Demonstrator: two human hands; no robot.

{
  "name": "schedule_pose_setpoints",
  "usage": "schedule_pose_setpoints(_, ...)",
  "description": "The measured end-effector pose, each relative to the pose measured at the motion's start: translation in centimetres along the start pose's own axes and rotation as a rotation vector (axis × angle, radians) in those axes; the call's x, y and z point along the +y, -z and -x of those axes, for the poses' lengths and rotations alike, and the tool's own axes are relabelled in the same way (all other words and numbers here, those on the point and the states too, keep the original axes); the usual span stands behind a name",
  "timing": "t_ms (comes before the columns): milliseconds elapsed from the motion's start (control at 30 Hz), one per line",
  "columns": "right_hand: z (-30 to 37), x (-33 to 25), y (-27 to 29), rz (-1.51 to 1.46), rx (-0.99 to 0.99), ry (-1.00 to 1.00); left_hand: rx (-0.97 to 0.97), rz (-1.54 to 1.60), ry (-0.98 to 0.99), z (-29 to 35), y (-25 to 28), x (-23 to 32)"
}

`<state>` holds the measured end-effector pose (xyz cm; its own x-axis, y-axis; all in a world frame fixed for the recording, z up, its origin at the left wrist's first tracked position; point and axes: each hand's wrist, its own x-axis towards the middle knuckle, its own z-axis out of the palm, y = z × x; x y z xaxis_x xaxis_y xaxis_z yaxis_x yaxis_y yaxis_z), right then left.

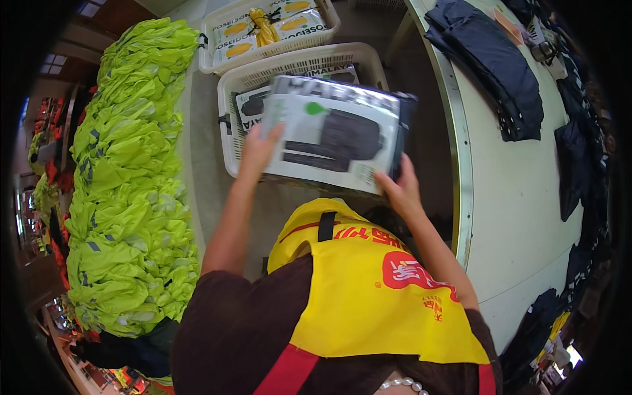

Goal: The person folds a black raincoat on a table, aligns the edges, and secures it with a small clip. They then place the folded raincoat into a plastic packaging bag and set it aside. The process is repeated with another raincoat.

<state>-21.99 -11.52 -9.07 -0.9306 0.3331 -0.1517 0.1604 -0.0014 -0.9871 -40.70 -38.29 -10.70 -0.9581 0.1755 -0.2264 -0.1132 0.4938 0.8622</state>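
Observation:
Between my two hands is a flat, shiny garment package [329, 135], silver-white with a picture of a dark garment and a green drop shape. Its thick, doubled right edge suggests more than one package in the stack, but I cannot tell how many. My left hand [260, 150] grips the left side, thumb on top. On the lower right corner, my right hand [401, 187] holds on with its thumb over the front. The stack is tilted above a white plastic basket [227, 141], which contains similar packages [253, 104] partly hidden behind it.
Beyond stands a second white basket [206, 58] with yellow-pictured packages and a yellow bundle [263, 27]. A long heap of fluorescent yellow-green garments [131, 178] lies to the left. On the right, a pale table [490, 191] with a metal edge carries folded dark garments [490, 62].

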Motion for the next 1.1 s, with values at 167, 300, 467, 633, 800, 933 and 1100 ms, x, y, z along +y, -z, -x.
schedule_pose_setpoints(167, -8.8, 2.7, -10.1, 0.217, -0.243, -0.048, 0.188, -0.123, 0.073, -4.5, 9.5, -7.2)
schedule_pose_setpoints(300, -8.3, 5.2, -12.0, 0.805, -0.373, 0.126, 0.655, -0.731, -0.275, -8.4, 12.1, -24.5)
schedule_pose_setpoints(467, -0.4, 9.0, -5.9, 0.749, -0.678, -0.154, 0.235, -0.461, 0.128, -5.5, 6.2, -28.8)
schedule_pose_setpoints(633, 11.6, 12.5, 3.0, 0.929, -0.306, -0.524, -0.693, -0.615, 0.041, 0.8, -4.9, -23.9)
schedule_pose_setpoints(800, 23.7, 16.6, 6.7, 0.759, 0.259, -0.881, -1.374, -0.821, -0.341, 2.1, -14.2, -18.1)
schedule_pose_setpoints(933, 34.2, 21.4, 2.5, 0.435, 0.628, -1.062, -1.420, -0.966, -0.765, 2.3, -20.6, -13.3)
schedule_pose_setpoints(1100, 44.7, 23.1, -7.4, 0.048, 0.827, -1.165, -1.475, -1.028, -1.134, 11.3, -28.4, -2.6)
